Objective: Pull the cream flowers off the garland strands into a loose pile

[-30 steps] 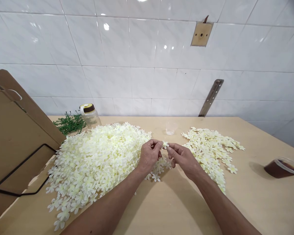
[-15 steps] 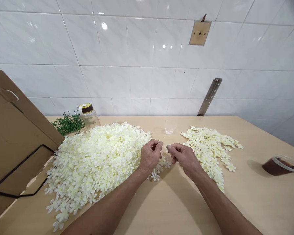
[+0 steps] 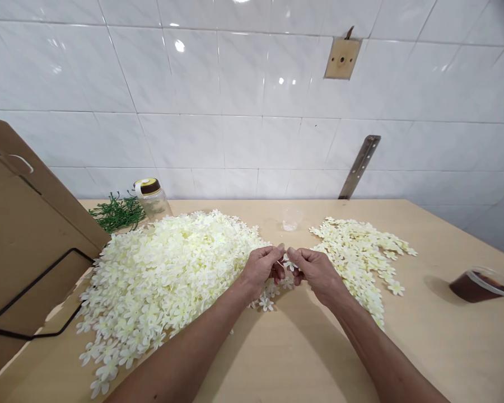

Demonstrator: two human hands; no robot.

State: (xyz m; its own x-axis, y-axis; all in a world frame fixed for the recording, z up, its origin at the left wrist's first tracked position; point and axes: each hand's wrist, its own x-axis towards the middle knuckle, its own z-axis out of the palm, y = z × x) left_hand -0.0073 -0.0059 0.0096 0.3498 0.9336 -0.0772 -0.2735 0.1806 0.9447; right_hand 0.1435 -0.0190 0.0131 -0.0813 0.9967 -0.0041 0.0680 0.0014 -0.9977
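Above the middle of the table, my left hand [image 3: 264, 267] and my right hand [image 3: 315, 270] meet almost fingertip to fingertip. A small white artificial flower [image 3: 290, 264] hangs from the pinched thumb and fingers of my right hand. The thumb and forefinger of my left hand are pressed together right beside that flower; whatever is between them is too small to make out. A big heap of pale artificial flowers [image 3: 172, 268] spreads under and left of my left hand. Beyond my right hand lies a smaller, flatter pile of the same flowers [image 3: 357, 246].
A small clear cup [image 3: 291, 221] stands behind my hands. At the back left are a lidded clear jar [image 3: 153, 201] and green plastic sprigs [image 3: 120, 214]. A cardboard box [image 3: 29, 224] borders the left side. A tub of dark liquid [image 3: 481, 284] sits at the right.
My left hand has shifted slightly right and down, closing the gap to my right hand. The flower at my right fingertips now shows more fully. Both piles look the same.
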